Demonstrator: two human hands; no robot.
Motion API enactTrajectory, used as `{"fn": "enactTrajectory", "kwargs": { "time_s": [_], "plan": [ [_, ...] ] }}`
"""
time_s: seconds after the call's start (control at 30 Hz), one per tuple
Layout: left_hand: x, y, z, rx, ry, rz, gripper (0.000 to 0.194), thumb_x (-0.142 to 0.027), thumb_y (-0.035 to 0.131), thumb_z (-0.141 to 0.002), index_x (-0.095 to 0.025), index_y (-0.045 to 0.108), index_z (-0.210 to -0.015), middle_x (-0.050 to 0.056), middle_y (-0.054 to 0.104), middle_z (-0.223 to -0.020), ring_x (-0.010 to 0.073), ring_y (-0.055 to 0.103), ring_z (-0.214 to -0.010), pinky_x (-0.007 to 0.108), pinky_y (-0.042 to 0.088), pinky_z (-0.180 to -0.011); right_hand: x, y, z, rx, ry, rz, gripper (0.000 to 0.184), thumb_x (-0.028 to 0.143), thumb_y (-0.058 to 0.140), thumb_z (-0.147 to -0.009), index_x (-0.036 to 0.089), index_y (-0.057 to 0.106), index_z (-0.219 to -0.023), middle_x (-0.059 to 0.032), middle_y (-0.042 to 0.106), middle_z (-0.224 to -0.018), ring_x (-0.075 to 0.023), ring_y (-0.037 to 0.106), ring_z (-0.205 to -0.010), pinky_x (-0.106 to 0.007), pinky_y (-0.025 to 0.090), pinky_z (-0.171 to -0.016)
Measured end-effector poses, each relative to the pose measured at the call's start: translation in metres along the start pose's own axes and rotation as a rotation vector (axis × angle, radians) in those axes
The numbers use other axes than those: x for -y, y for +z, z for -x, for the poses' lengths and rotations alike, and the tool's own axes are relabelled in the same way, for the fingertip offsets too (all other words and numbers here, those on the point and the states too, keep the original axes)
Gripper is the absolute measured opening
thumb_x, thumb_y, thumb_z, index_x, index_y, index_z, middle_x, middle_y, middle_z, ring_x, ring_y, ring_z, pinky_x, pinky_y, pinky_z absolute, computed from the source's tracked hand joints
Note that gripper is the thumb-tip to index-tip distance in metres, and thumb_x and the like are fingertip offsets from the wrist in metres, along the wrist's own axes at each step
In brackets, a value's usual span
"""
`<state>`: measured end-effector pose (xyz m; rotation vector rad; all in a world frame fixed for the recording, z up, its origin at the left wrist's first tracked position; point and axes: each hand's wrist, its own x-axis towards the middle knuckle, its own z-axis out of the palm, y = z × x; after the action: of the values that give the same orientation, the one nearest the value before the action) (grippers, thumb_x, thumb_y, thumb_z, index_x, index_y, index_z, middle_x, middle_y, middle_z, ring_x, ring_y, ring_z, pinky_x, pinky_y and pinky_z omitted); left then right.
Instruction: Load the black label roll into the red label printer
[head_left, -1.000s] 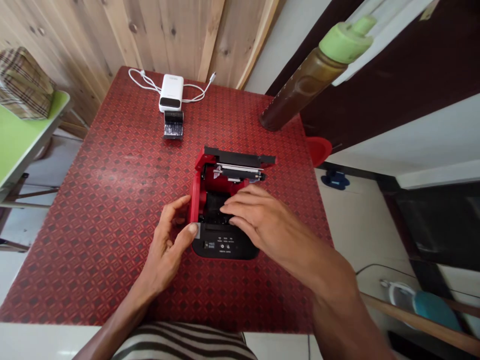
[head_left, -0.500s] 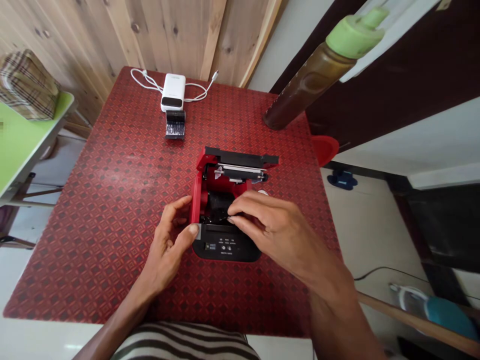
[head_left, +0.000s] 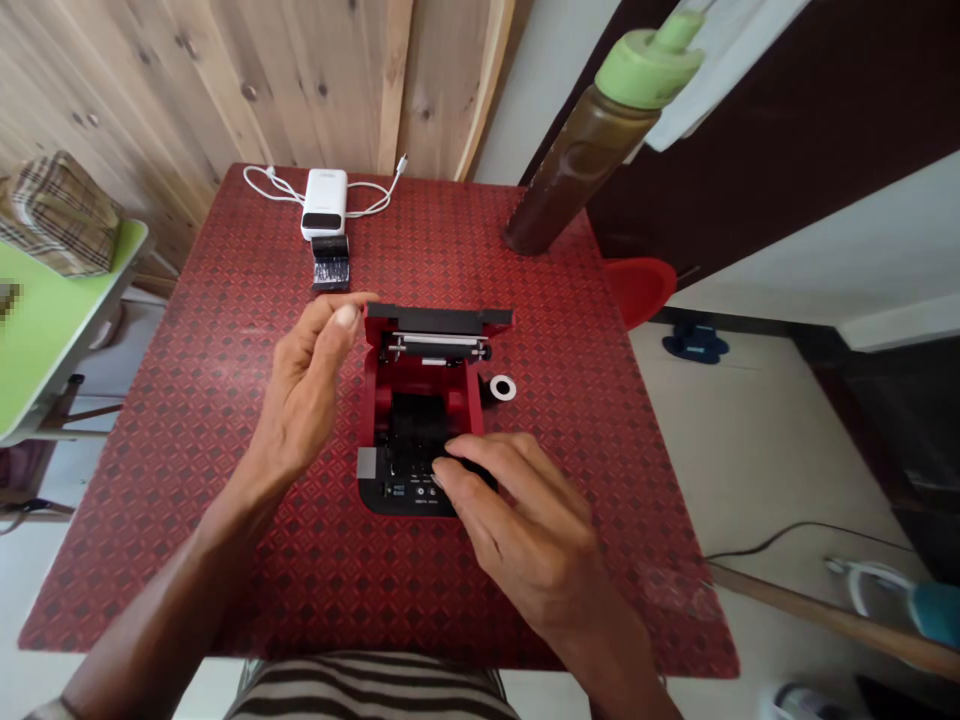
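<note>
Care at raised lid (head_left: 439, 320): steady its left corner with left hand (head_left: 304, 375), unclear whether gripping; stay light over near panel (head_left: 411, 496) with right hand (head_left: 529, 535), fingertips parted.

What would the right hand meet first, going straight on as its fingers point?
Probably the inside of the open red printer: the right hand points into it, fingertips near the control panel, though depth is unclear.
</note>
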<state>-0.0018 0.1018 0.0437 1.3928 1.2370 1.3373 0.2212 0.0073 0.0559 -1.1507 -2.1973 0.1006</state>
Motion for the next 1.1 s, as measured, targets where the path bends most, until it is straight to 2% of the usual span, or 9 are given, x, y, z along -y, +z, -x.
{"fn": "enactTrajectory", "kwargs": {
  "time_s": [0.1, 0.2, 0.27, 0.33, 0.4, 0.53, 0.73, 0.9, 1.1],
  "plan": [
    [-0.003, 0.003, 0.0, -0.04, -0.013, 0.016, 0.039, -0.06, 0.066, -0.11, -0.027, 0.084, -0.098, 0.006, 0.081, -0.125, 0.0304, 0.071, -0.131, 0.047, 0.052, -0.116, 0.002, 0.003, 0.006, -0.021, -0.004, 0.029, 0.021, -0.002, 0.069, -0.104, 0.015, 0.077, -0.113, -0.0116, 0.085, -0.107, -0.0219, 0.076, -0.092, -0.038, 0.067, -0.083],
    [-0.008, 0.003, 0.016, -0.017, -0.069, -0.028, 0.023, -0.046, 0.083, -0.1, -0.025, 0.08, -0.09, 0.006, 0.078, -0.135, 0.0321, 0.066, -0.142, 0.046, 0.053, -0.118, 0.003, 0.007, 0.011, -0.048, -0.02, 0.062, 0.021, -0.002, 0.069, -0.104, 0.012, 0.077, -0.117, -0.0133, 0.085, -0.107, -0.0234, 0.077, -0.093, -0.039, 0.068, -0.084],
    [-0.008, 0.002, 0.03, 0.002, -0.131, -0.015, 0.018, -0.039, 0.087, -0.095, -0.025, 0.08, -0.104, 0.008, 0.072, -0.15, 0.0341, 0.063, -0.148, 0.049, 0.052, -0.121, 0.003, 0.009, 0.014, -0.063, -0.026, 0.072, 0.021, -0.002, 0.069, -0.104, 0.011, 0.076, -0.119, -0.0138, 0.085, -0.107, -0.024, 0.077, -0.093, -0.04, 0.068, -0.084],
    [-0.003, 0.001, 0.043, 0.019, -0.223, 0.069, 0.048, -0.04, 0.089, -0.092, -0.028, 0.072, -0.136, 0.01, 0.071, -0.153, 0.035, 0.065, -0.146, 0.056, 0.052, -0.124, 0.004, 0.01, 0.016, -0.076, -0.018, 0.067, 0.021, -0.002, 0.069, -0.104, 0.011, 0.076, -0.119, -0.0134, 0.085, -0.106, -0.024, 0.077, -0.093, -0.039, 0.069, -0.084],
    [0.003, 0.0, 0.054, 0.048, -0.326, 0.134, 0.066, -0.043, 0.091, -0.09, -0.029, 0.064, -0.148, 0.013, 0.07, -0.154, 0.0369, 0.065, -0.148, 0.059, 0.052, -0.125, 0.004, 0.011, 0.017, -0.074, -0.001, 0.055, 0.023, -0.001, 0.069, -0.104, 0.014, 0.076, -0.12, -0.012, 0.085, -0.107, -0.0234, 0.078, -0.094, -0.039, 0.069, -0.085],
    [0.012, -0.002, 0.063, 0.139, -0.411, 0.207, 0.065, -0.044, 0.09, -0.091, -0.028, 0.066, -0.149, 0.012, 0.07, -0.16, 0.037, 0.063, -0.152, 0.056, 0.05, -0.129, 0.004, 0.009, 0.014, -0.072, 0.022, 0.046, 0.025, 0.001, 0.071, -0.103, 0.018, 0.076, -0.121, -0.0104, 0.086, -0.108, -0.0238, 0.079, -0.094, -0.04, 0.068, -0.086],
    [0.013, -0.001, 0.065, 0.134, -0.398, 0.23, 0.063, -0.045, 0.088, -0.095, -0.028, 0.067, -0.151, 0.011, 0.067, -0.164, 0.0366, 0.061, -0.156, 0.052, 0.053, -0.127, 0.0, 0.005, 0.009, -0.08, 0.139, 0.026, 0.041, 0.016, 0.073, -0.109, 0.022, 0.065, -0.149, -0.0086, 0.088, -0.12, -0.0275, 0.081, -0.115, -0.044, 0.06, -0.102],
    [0.011, 0.002, 0.068, 0.123, -0.383, 0.19, 0.06, -0.047, 0.084, -0.099, -0.028, 0.068, -0.153, 0.011, 0.066, -0.166, 0.035, 0.059, -0.157, 0.052, 0.047, -0.132, -0.001, 0.01, 0.013, -0.057, 0.127, 0.059, 0.035, 0.02, 0.071, -0.111, 0.016, 0.064, -0.145, -0.0108, 0.088, -0.113, -0.0273, 0.081, -0.114, -0.042, 0.056, -0.102],
    [0.015, 0.0, 0.071, 0.091, -0.441, 0.195, 0.065, -0.049, 0.088, -0.096, -0.027, 0.068, -0.153, 0.011, 0.07, -0.16, 0.0358, 0.069, -0.145, 0.051, 0.055, -0.122, 0.0, 0.012, 0.016, -0.079, 0.145, 0.025, 0.034, 0.019, 0.07, -0.111, 0.019, 0.064, -0.144, -0.011, 0.087, -0.12, -0.0282, 0.08, -0.118, -0.043, 0.058, -0.104]
  ]
}}
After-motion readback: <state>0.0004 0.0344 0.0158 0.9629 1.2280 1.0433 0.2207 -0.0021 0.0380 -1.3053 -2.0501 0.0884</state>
